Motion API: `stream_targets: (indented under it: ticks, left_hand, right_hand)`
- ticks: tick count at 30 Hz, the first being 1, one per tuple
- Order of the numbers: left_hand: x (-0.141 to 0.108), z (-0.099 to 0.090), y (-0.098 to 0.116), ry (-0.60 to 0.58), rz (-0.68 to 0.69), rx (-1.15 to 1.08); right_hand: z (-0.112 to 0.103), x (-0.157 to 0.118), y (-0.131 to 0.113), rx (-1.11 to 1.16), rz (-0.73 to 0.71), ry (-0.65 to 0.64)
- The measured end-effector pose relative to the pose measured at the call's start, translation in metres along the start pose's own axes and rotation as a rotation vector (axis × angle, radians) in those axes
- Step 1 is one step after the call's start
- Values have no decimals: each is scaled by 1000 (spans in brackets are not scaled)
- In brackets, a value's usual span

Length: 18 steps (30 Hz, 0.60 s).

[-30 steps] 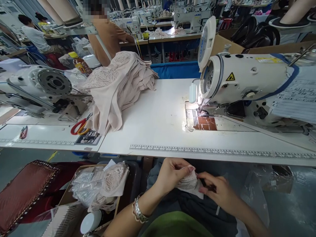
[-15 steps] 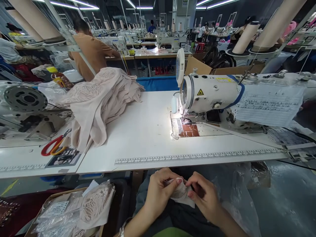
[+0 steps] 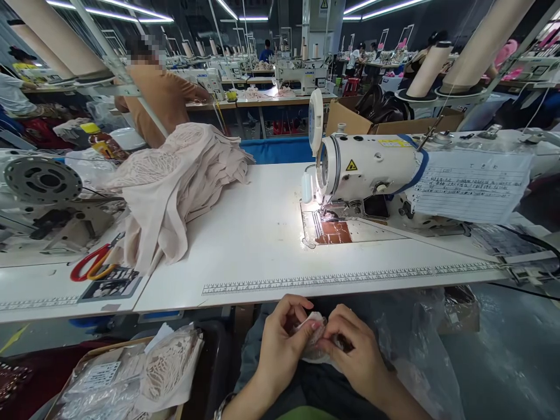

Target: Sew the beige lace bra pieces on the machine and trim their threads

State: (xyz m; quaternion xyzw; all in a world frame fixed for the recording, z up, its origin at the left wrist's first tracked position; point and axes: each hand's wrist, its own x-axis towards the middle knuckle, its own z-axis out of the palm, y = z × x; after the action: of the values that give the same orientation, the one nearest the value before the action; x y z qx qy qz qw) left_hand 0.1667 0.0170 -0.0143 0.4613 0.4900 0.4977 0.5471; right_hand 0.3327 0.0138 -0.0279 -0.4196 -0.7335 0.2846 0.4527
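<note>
Over my lap, just below the table's front edge, my left hand [image 3: 284,338] pinches a small pale piece of fabric [image 3: 315,319] between thumb and fingers. My right hand [image 3: 355,344] is closed on the same fabric from the right, its thumb and fingertips close to my left thumb. Much of the piece is hidden behind my fingers. On the white table [image 3: 245,233] above my hands stands a white sewing machine [image 3: 371,163] with its lamp lit. To the left lies a heap of pale pink garment pieces [image 3: 175,186] with patterned parts.
Scissors [image 3: 94,262] with red and orange handles lie at the left beside another machine [image 3: 52,204]. A box of plastic-wrapped pieces [image 3: 126,373] stands at lower left. Thread cones [image 3: 431,69] rise behind the machine. A person in a brown shirt [image 3: 160,93] sits ahead.
My right hand has moved slightly left, its fingertips now closed together on the fabric near my left thumb. The fabric looks more bunched up. The view has shifted slightly.
</note>
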Motion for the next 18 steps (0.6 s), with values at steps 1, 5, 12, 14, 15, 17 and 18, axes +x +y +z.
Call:
stream_targets:
  ticks: [1, 5, 12, 14, 15, 17, 18]
  left_hand:
    - [0, 0, 0, 5, 2, -1]
    - [0, 2, -5, 14, 9, -8]
    - [6, -9, -2, -146, 201, 110]
    - [13, -17, 0, -423, 280, 147]
    - [17, -21, -2, -578, 271, 153]
    - [24, -28, -9, -806, 183, 159]
    - [26, -31, -14, -872, 142, 173]
  right_hand:
    - [0, 0, 0, 12, -1, 9]
    - [3, -1, 3, 31, 39, 32]
    - [-5, 2, -8, 156, -13, -42]
    - [-16, 3, -17, 268, -14, -89]
    - [-23, 1, -20, 325, -20, -102]
    - [-37, -5, -25, 432, -35, -78]
    - [-45, -10, -25, 471, -19, -50]
